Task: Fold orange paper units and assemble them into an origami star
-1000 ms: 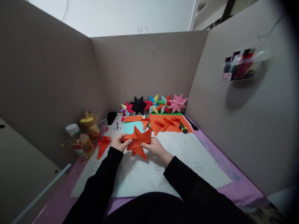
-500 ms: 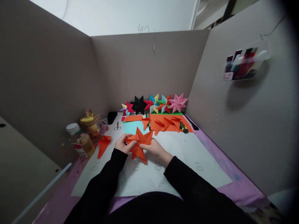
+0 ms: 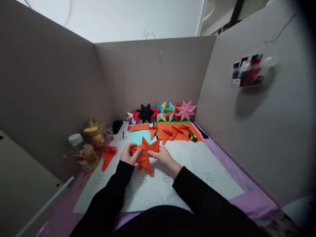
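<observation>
Between my two hands, above the white sheet, is an orange folded paper star (image 3: 145,157) with several points. My left hand (image 3: 128,154) pinches its left side, thumb on the front and fingers partly behind. On its right side my right hand (image 3: 163,157) is closed, the thumb pressed near the star's middle and the other fingers hidden behind the paper. A loose orange folded piece (image 3: 108,157) lies left of my left hand. More orange folded pieces (image 3: 176,132) rest on orange paper sheets (image 3: 195,134) behind the star.
Finished paper stars (image 3: 186,110) lean along the back partition. Scissors (image 3: 123,136), light blue paper (image 3: 138,136) and a yellow-black cutter (image 3: 193,136) lie toward the back. At left stand a glue bottle (image 3: 86,156), a jar (image 3: 93,135) and a clear cup (image 3: 108,131).
The view has shifted slightly, so everything sits a little further left and lower. Both hands keep their hold on the star, and the left thumb has moved slightly.
</observation>
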Demonstrator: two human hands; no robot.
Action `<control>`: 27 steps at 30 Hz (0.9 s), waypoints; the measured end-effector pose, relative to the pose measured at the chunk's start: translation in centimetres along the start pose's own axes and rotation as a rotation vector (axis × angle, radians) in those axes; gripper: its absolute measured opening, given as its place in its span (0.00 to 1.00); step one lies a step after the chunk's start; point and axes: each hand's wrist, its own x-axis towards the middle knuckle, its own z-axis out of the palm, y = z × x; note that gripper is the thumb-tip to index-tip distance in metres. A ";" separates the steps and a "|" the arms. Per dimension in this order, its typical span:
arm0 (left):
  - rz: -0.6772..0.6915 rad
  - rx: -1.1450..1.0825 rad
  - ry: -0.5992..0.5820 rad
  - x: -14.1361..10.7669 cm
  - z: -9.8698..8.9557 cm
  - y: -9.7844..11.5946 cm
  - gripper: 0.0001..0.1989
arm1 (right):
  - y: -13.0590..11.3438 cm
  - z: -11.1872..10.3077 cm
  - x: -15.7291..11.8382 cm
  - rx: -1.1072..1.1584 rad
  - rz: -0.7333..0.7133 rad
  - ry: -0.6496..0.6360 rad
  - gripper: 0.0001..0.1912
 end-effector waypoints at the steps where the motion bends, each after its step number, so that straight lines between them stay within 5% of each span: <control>1: 0.000 0.002 0.003 0.0 0.1 0.0 0.15 | 0.0 0.0 0.0 -0.008 0.009 0.005 0.12; 15: 0.013 -0.029 0.053 -0.2 0.4 -0.4 0.16 | 0.5 0.4 -0.5 0.052 -0.017 -0.026 0.18; 21: 0.305 0.067 0.087 0.3 -0.7 0.0 0.08 | 0.9 0.3 0.0 -0.016 -0.088 0.086 0.15; 27: 0.622 0.085 -0.134 0.9 -1.7 0.1 0.04 | 0.7 0.3 0.0 -0.068 -0.160 0.125 0.13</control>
